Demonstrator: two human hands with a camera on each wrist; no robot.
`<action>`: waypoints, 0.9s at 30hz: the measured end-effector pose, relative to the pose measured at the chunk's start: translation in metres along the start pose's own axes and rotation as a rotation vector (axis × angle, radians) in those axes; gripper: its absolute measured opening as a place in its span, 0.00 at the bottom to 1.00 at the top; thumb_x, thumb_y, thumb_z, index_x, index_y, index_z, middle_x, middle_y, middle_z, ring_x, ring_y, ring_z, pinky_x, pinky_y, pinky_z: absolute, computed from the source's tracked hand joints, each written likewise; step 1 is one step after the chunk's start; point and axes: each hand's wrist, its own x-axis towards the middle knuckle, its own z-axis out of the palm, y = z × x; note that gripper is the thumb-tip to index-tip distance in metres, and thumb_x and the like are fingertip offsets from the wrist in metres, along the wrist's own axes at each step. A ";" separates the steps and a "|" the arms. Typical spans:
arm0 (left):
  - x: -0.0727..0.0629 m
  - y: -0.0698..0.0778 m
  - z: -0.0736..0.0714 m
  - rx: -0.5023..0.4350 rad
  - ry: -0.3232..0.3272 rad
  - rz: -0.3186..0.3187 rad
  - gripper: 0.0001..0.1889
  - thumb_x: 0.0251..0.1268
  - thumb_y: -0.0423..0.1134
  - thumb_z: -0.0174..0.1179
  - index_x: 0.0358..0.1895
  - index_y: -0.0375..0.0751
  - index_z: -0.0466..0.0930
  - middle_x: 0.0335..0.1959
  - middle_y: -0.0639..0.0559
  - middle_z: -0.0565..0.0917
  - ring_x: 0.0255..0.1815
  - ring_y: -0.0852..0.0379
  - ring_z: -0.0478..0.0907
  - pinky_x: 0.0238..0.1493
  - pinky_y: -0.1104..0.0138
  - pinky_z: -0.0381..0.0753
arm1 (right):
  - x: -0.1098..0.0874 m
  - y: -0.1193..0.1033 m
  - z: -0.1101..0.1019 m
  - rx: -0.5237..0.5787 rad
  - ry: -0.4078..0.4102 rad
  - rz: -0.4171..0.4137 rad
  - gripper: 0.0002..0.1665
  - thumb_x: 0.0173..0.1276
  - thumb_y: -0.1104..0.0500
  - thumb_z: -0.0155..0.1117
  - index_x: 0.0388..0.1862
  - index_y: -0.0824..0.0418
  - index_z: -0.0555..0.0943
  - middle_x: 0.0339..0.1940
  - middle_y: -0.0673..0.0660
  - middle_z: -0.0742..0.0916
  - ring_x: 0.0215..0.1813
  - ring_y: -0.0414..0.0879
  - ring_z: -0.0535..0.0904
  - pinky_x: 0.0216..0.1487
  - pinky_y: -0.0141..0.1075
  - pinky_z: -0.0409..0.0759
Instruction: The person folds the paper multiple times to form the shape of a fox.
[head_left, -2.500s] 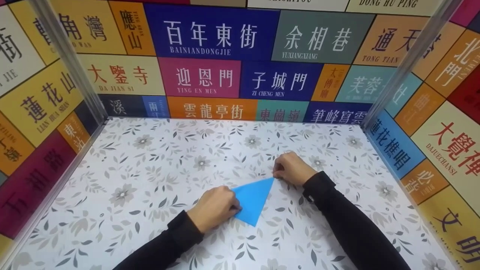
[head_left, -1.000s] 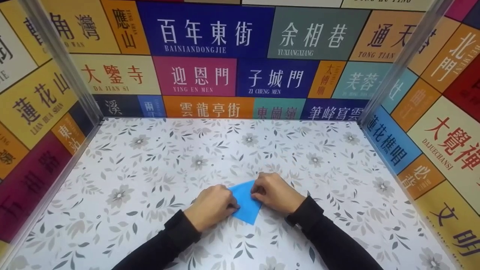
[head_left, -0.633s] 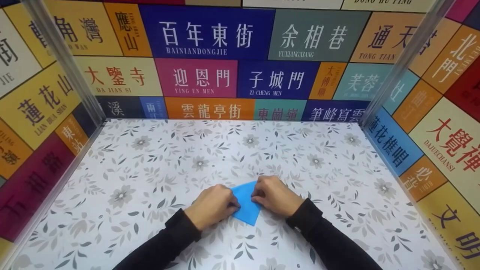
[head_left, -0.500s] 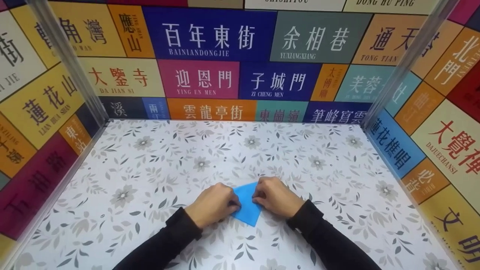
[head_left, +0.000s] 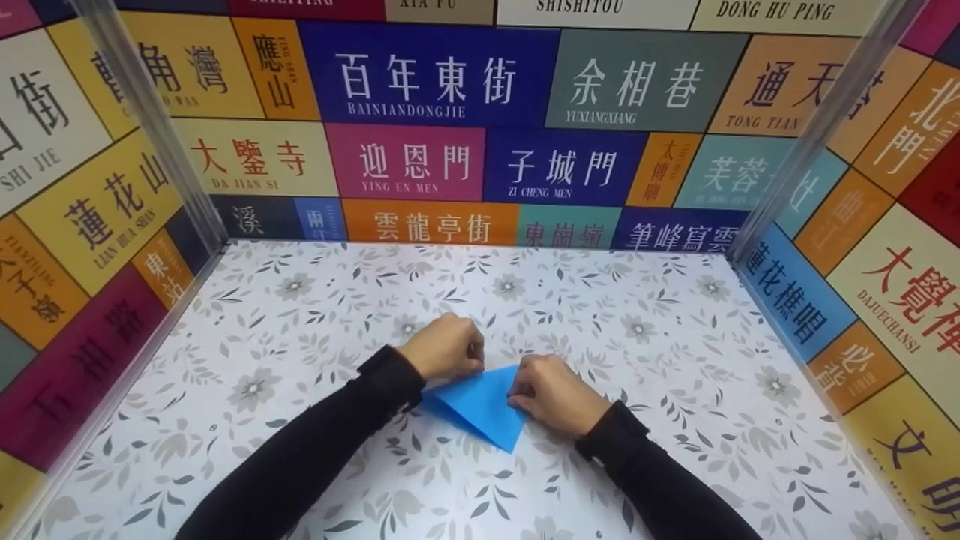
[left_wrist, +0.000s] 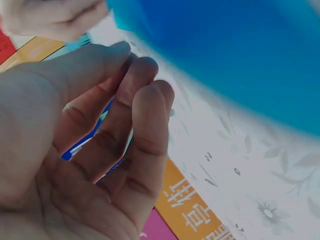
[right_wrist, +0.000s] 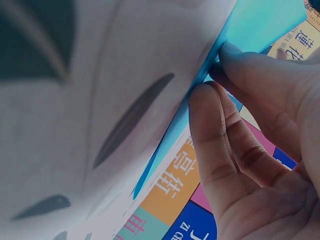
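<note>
A folded sheet of blue paper (head_left: 484,409) lies on the patterned tabletop, one corner pointing towards the person. Its near-left edge shows two layers standing slightly apart. My right hand (head_left: 555,394) pinches the paper's right side; in the right wrist view the thumb and fingertips (right_wrist: 206,107) meet at the blue edge. My left hand (head_left: 446,349) is at the far-left edge, fingertips right by the paper. In the left wrist view its fingers (left_wrist: 150,120) are loosely bent with nothing between them and the thumb, while the blue paper (left_wrist: 240,55) looms blurred close to the camera.
White tabletop (head_left: 337,315) printed with grey flowers and leaves surrounds the paper. Upright panels (head_left: 420,75) covered in coloured blocks of Chinese lettering enclose the back and both sides. Clear corner strips (head_left: 154,120) join the panels.
My left hand has let go of the paper's left side and moved up to its far edge, uncovering the left part, whose layers have parted. Earlier, my right hand came in to the paper's right side.
</note>
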 end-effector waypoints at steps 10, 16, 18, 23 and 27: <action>0.034 0.001 0.004 0.091 -0.087 0.043 0.05 0.67 0.37 0.84 0.36 0.40 0.99 0.34 0.45 0.97 0.30 0.58 0.80 0.35 0.67 0.80 | -0.001 0.001 -0.001 0.008 0.014 -0.031 0.04 0.70 0.67 0.86 0.37 0.59 0.97 0.36 0.54 0.92 0.38 0.42 0.88 0.41 0.33 0.89; 0.039 0.004 0.005 0.111 -0.138 -0.014 0.06 0.69 0.38 0.85 0.38 0.41 0.99 0.37 0.45 0.97 0.32 0.56 0.82 0.39 0.64 0.82 | -0.002 0.000 -0.002 0.016 0.015 -0.022 0.04 0.70 0.68 0.86 0.38 0.59 0.98 0.36 0.53 0.92 0.39 0.42 0.89 0.42 0.32 0.89; 0.040 0.005 0.004 0.112 -0.146 -0.026 0.05 0.68 0.37 0.85 0.38 0.40 0.99 0.36 0.45 0.98 0.31 0.55 0.83 0.39 0.64 0.83 | -0.001 0.000 -0.002 0.014 0.018 -0.022 0.05 0.69 0.68 0.86 0.38 0.59 0.98 0.36 0.54 0.93 0.39 0.43 0.89 0.42 0.32 0.90; 0.040 0.006 0.002 0.123 -0.170 -0.032 0.06 0.66 0.36 0.86 0.39 0.39 0.98 0.35 0.44 0.97 0.30 0.55 0.84 0.38 0.64 0.84 | -0.001 0.000 -0.001 0.016 0.019 -0.028 0.05 0.69 0.68 0.86 0.37 0.59 0.98 0.36 0.54 0.93 0.38 0.42 0.90 0.42 0.32 0.91; 0.038 0.006 0.000 0.131 -0.181 -0.033 0.06 0.65 0.36 0.86 0.38 0.39 0.98 0.35 0.44 0.97 0.30 0.55 0.83 0.38 0.64 0.85 | -0.001 0.001 -0.001 0.016 0.015 -0.022 0.05 0.69 0.68 0.86 0.36 0.58 0.98 0.35 0.54 0.93 0.38 0.42 0.89 0.41 0.32 0.90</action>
